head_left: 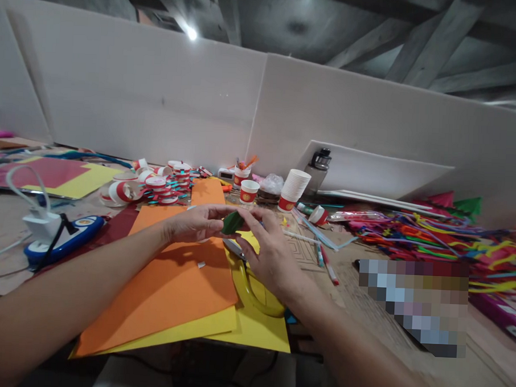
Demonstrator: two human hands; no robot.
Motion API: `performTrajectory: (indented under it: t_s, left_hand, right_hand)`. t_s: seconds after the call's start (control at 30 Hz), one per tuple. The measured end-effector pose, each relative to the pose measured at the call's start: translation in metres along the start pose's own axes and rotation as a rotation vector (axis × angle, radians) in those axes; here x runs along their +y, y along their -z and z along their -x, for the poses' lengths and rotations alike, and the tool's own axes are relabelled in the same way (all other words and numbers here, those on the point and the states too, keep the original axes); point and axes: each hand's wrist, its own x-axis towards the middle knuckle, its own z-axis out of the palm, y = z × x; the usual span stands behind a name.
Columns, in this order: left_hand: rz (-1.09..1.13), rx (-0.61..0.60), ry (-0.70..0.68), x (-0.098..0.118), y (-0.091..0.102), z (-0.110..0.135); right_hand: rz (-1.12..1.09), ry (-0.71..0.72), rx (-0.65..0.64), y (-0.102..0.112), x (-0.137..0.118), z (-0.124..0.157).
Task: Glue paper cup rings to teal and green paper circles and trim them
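Note:
Between my two hands is a small dark green piece (pixel 233 222), folded or leaf-shaped, perhaps of paper. The fingers of my left hand (pixel 199 222) pinch its left side. My right hand (pixel 268 245) has its thumb and fingers closed round the right side. Both hands are above orange paper sheets (pixel 172 292), which lie on yellow paper (pixel 273 334). Under my right hand rests a pair of scissors with yellow handles (pixel 262 302), its blades partly covered by the hand. A tiny white scrap (pixel 201 264) lies on the orange sheet.
Paper cups (pixel 294 189) stand stacked behind the hands, beside a dark bottle (pixel 319 170). Cut cup rings (pixel 156 183) pile up at the back left. A blue power strip (pixel 68 242) with a white charger sits left. Colourful pipe cleaners (pixel 431 229) and a pixelated object (pixel 411 308) lie right.

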Motion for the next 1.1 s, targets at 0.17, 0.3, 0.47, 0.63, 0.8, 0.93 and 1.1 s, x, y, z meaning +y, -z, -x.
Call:
performTrajectory:
  t_s: [0.17,0.3,0.47,0.63,0.8,0.93,1.1]
  left_hand:
    - [-0.011,-0.015,0.002,0.000,0.001,0.000]
    - [-0.008,-0.054,0.038,0.000,0.000,0.000]
    - [-0.194,0.034,0.123,0.012,0.008,-0.001]
    - [-0.987,0.709,0.082,0.034,0.039,0.002]
    - [-1.567,0.814,0.440,0.030,0.073,0.011]
    - [-1.633,0.784,0.508,0.017,0.084,0.014]
    - [-1.679,0.868,0.432,0.012,0.073,0.008]
  right_hand:
    - [-0.044,-0.015,0.015,-0.002,0.002,0.001]
    - [-0.210,-0.135,0.064,-0.001,0.002,-0.006]
    - [-0.437,-0.343,0.067,0.003,0.008,-0.014]
    - [-0.601,-0.707,0.023,0.008,0.016,-0.022]
    - [-0.589,-0.804,-0.029,0.002,0.017,-0.033]
    - [-0.680,-0.791,-0.062,-0.016,0.018,-0.042]
    - [-0.810,-0.771,-0.017,-0.042,0.021,-0.046]
